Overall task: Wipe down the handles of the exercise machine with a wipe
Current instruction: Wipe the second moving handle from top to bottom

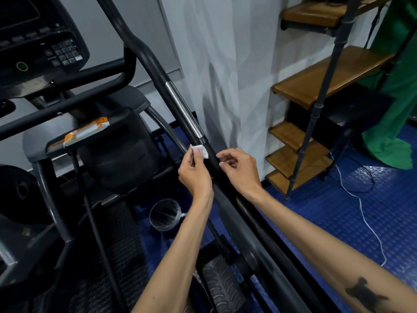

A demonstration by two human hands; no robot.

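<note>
A long black handle of the exercise machine runs diagonally from top left to bottom right, with a shiny metal sensor strip along its middle. A small folded white wipe sits just below that strip, pinched between thumb and fingers of my left hand on the handle's left side. My right hand is on the handle's right side, fingers curled together beside the bar; whether it touches the wipe or the bar is unclear.
An orange and white wipes packet lies on the machine's black housing at left. The console is at top left. A small lined bin stands on the blue floor below. Wooden shelves and a white cable are at right.
</note>
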